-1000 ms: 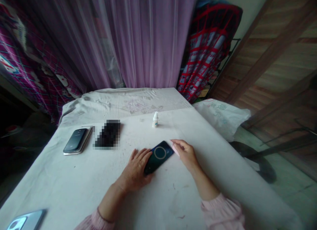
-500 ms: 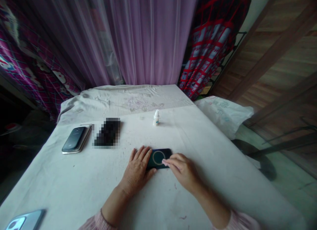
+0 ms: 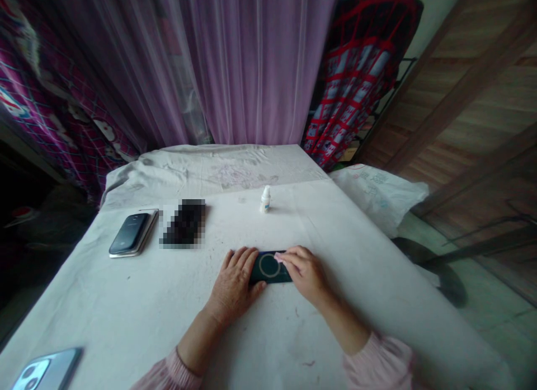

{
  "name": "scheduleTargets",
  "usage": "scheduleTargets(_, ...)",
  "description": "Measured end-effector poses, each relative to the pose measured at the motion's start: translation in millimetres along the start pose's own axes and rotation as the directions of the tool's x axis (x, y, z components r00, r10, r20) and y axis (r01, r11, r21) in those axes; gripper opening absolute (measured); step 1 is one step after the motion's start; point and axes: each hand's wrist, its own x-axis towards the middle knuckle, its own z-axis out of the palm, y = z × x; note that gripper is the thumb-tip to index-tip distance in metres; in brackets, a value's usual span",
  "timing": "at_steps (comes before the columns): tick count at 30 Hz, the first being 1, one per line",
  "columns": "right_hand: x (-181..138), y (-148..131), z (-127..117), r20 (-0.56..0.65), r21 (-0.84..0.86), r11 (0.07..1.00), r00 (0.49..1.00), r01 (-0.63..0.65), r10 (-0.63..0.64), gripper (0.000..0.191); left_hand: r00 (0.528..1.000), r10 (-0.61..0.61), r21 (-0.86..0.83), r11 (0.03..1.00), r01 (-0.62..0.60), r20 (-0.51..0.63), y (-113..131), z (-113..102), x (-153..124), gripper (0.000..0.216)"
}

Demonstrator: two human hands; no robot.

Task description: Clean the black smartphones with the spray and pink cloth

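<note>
A dark phone with a pale ring on its back lies face down, crosswise, on the table. My left hand grips its left end, fingers over the far side and thumb at the near edge, hiding that end. In a pinch, my right hand holds a small folded pink cloth against the phone's back, by the upper right of the ring. Beyond the phone stands a small white spray bottle, upright and touched by neither hand.
At the left, a dark phone rests on another, lighter-edged one. Beside them is a blurred-out dark object. A light blue phone lies at the near left corner of the white-covered table. A plastic bag hangs beyond the right edge.
My right hand has slid the pink cloth up the phone's back, from the ring's lower right to its upper right. My left hand keeps its place on the phone.
</note>
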Motion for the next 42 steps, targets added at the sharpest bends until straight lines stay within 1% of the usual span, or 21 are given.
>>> scheduleTargets(3,-21,-12,-9,0.036,0.043,0.998,0.998,0.042,-0.043,0.026,1.0,0.002,-0.007,1.0,-0.002,-0.008,0,0,0,0.059)
scheduleTargets(5,-26,-13,-10,0.04,0.061,0.997,0.998,0.042,-0.044,0.027,1.0,0.005,-0.008,1.0,-0.005,-0.001,-1,1,0,0.058)
scheduleTargets(7,-20,-8,-7,0.036,0.06,0.998,0.999,0.026,-0.028,0.026,1.0,0.014,-0.013,1.0,-0.014,0.001,-3,2,-1,0.059)
scheduleTargets(12,14,12,9,-0.006,-0.025,0.999,0.999,-0.035,0.034,0.026,1.0,0.023,-0.033,0.999,-0.024,-0.004,-3,1,-1,0.058)
scheduleTargets(15,20,13,12,-0.025,-0.039,0.997,0.998,-0.067,0.066,0.026,1.0,0.014,-0.03,0.999,-0.014,-0.008,-2,0,0,0.058)
scheduleTargets(17,12,6,9,-0.021,-0.026,0.998,0.998,-0.057,0.056,0.025,1.0,0.007,-0.024,1.0,-0.007,-0.01,-1,0,0,0.058)
scheduleTargets(21,-16,-14,-4,0.012,0.026,1.0,1.0,0.004,-0.004,0.027,1.0,0.007,-0.021,1.0,-0.007,-0.008,0,0,1,0.058)
scheduleTargets(24,-26,-19,-9,0.039,0.04,0.999,0.999,0.005,-0.007,0.028,1.0,0.006,-0.022,1.0,-0.006,-0.002,0,0,1,0.057)
scheduleTargets(26,-21,-16,-8,0.039,0.02,1.0,0.999,-0.008,0.007,0.027,1.0,0.004,-0.019,1.0,-0.004,0.005,0,0,1,0.057)
scheduleTargets(31,13,0,2,0.014,-0.1,0.993,0.998,-0.055,0.057,0.026,1.0,0.002,-0.026,1.0,-0.003,-0.012,-1,0,1,0.058)
scheduleTargets(34,20,2,5,0.002,-0.143,0.987,0.998,-0.069,0.07,0.027,1.0,0.003,-0.032,0.999,-0.003,-0.013,-1,0,1,0.057)
scheduleTargets(36,14,-3,4,0.003,-0.137,0.989,0.999,-0.052,0.053,0.027,1.0,0.0,-0.031,1.0,-0.001,-0.011,-1,0,1,0.058)
scheduleTargets(42,-19,-22,-4,0.044,-0.052,0.998,0.999,0.029,-0.027,0.027,1.0,-0.003,-0.036,0.999,0.002,-0.022,0,1,0,0.059)
